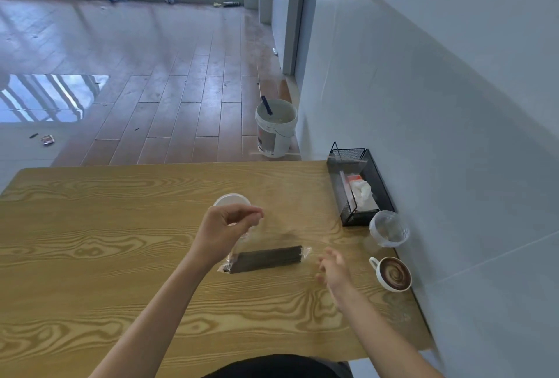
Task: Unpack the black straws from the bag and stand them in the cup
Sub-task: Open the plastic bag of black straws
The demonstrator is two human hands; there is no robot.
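Note:
A bundle of black straws (267,259) lies flat on the wooden table (90,241) inside a clear plastic bag (306,252). My left hand (225,228) is raised above the bag's left end and pinches a strip of its clear film between thumb and fingertips. My right hand (332,268) hovers just right of the bag, blurred, with its fingers loosely spread and nothing in them. A translucent cup (231,199) stands upright behind my left hand, partly hidden by it. A second clear cup (388,229) stands at the table's right edge.
A white mug of latte (393,274) sits near the right edge, close to my right hand. A black mesh basket (357,184) with napkins stands at the back right, against the wall. On the floor beyond the table is a white bucket (275,129).

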